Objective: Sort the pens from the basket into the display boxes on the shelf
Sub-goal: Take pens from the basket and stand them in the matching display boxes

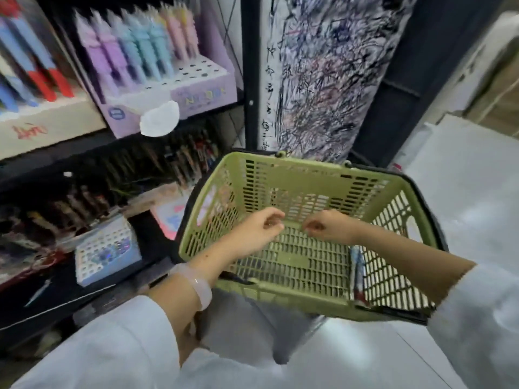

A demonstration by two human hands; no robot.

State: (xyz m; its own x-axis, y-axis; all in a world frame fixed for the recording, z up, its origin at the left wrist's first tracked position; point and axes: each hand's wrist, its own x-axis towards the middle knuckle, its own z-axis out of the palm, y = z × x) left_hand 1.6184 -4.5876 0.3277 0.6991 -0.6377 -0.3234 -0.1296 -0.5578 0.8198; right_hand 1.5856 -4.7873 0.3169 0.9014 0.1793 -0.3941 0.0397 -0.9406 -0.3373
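Inside the green basket, two hands hover close together above its slatted floor.

The left hand and right hand face each other with fingers loosely curled; whether they pinch anything is too blurred to tell. The remaining pens lie flat against the basket's right wall, below the right forearm, long axis running from the near rim toward the far one. The right hand is nearer. The display boxes stand on the shelf left of the basket.
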